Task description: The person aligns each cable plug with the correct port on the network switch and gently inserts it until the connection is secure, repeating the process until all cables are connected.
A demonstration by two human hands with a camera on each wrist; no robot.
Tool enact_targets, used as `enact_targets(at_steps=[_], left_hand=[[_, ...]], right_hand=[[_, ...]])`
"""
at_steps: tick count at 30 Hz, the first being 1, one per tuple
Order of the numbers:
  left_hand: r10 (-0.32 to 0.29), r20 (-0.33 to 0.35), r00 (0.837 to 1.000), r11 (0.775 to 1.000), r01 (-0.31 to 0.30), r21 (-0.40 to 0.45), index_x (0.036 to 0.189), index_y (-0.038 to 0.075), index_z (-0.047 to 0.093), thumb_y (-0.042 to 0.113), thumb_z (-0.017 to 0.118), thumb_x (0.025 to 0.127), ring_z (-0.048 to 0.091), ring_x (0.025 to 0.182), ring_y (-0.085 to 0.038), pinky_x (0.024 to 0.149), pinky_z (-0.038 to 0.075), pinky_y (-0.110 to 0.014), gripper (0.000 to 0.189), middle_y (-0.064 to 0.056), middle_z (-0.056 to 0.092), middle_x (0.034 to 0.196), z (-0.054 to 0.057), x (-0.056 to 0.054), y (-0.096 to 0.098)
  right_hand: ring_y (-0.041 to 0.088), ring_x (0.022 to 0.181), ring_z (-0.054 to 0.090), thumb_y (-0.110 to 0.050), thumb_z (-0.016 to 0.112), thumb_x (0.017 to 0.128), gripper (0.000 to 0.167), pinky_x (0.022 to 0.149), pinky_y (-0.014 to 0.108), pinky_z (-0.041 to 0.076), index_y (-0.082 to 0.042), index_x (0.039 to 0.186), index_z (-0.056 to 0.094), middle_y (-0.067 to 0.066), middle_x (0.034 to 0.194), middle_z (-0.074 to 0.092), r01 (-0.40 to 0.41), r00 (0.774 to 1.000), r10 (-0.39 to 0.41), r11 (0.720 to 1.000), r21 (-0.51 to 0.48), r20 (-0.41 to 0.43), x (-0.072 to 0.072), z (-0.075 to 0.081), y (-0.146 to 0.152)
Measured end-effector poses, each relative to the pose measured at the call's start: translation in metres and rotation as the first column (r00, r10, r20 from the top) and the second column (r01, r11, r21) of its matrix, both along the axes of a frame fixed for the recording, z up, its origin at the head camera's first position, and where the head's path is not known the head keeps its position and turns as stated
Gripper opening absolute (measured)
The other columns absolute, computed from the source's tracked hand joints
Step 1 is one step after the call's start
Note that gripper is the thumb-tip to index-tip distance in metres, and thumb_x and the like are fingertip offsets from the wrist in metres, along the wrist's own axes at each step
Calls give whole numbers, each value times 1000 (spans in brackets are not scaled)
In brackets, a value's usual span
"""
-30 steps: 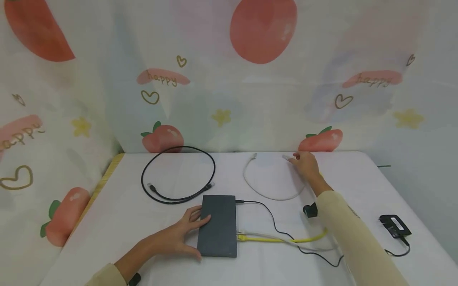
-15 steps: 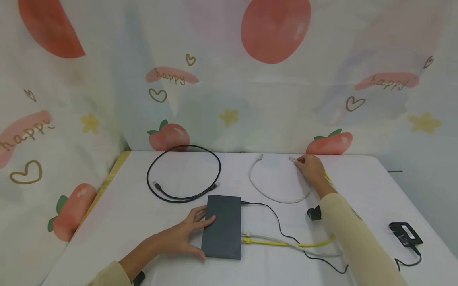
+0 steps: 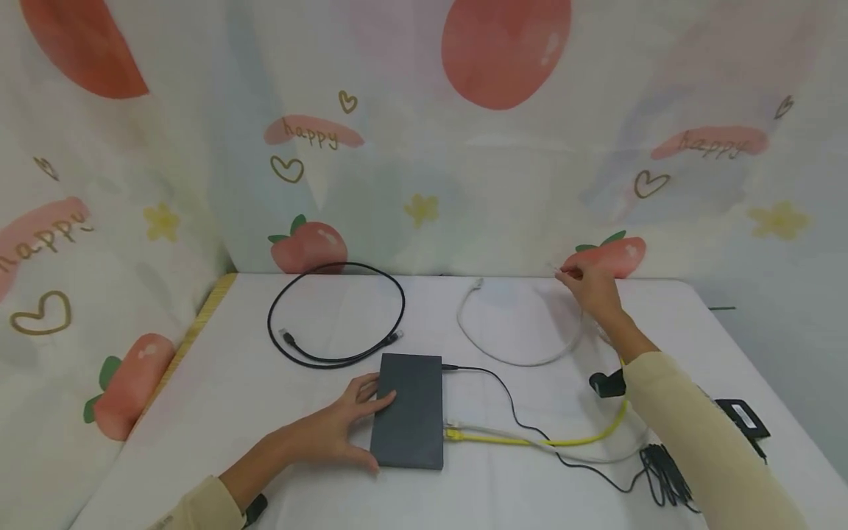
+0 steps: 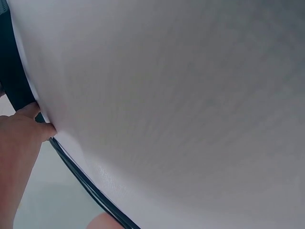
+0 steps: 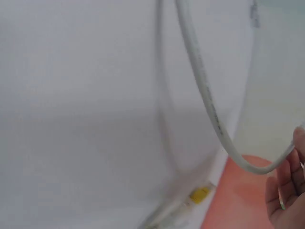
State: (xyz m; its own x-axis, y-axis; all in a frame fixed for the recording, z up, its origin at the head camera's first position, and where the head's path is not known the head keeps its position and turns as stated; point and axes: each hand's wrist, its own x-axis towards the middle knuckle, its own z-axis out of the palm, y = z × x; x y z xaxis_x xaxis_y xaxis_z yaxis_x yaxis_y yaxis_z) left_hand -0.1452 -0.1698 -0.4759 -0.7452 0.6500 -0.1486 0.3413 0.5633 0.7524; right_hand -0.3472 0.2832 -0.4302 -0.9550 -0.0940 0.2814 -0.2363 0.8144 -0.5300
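A flat dark grey box (image 3: 407,412) lies on the white table, with cables at its right side. My left hand (image 3: 344,423) rests at its left edge, fingers spread and one finger over the top. At the table's back right, my right hand (image 3: 592,294) pinches one end of a white Ethernet cable (image 3: 510,361). That end is raised, and the cable (image 5: 205,90) hangs in a curve from my fingers in the right wrist view. Its other end lies on the table. A yellow Ethernet cable (image 3: 497,439) runs from the box to the right.
A coiled black Ethernet cable (image 3: 400,294) lies at the back left. Another white cable (image 3: 596,461) and a thin black cord (image 3: 506,394) also lead from the box. A black adapter (image 3: 745,418) and a bundled cord (image 3: 665,475) lie to the right, partly behind my sleeve.
My right hand has lifted the white Ethernet cable's end and moved a little rightward with it. The bundled black cord has come into view beside my sleeve. My left hand stays at the box.
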Motion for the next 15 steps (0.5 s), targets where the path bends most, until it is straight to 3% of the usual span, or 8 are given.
enact_targets(at_steps=[4,10,15], left_hand=[[6,0,1000,1000,-6,0,150,23,26,50,79,69,9,141,-20,107,23,-49,100,-2,-4,154,1,0,0],[5,0,1000,1000,-5,0,150,23,27,49,79,69,9,141,-21,107,23,-50,99,-3,-3,154,1,1,1],[5,-6,1000,1000,-5,0,149,23,27,49,79,69,10,141,-22,107,23,-50,99,-3,-2,154,3,1,2]], right_hand=[[36,92,56,-17,60,94,29,73,47,45,7,110,62,24,101,62,-20,999,18,999,-45,-49,8,22,7],[37,93,58,-24,61,94,34,76,50,46,6,110,63,24,99,63,15,992,-20,999,-40,-125,21,50,15],[35,95,57,-31,60,93,40,73,42,44,4,112,63,22,99,63,65,983,-74,996,-59,-170,34,72,24]])
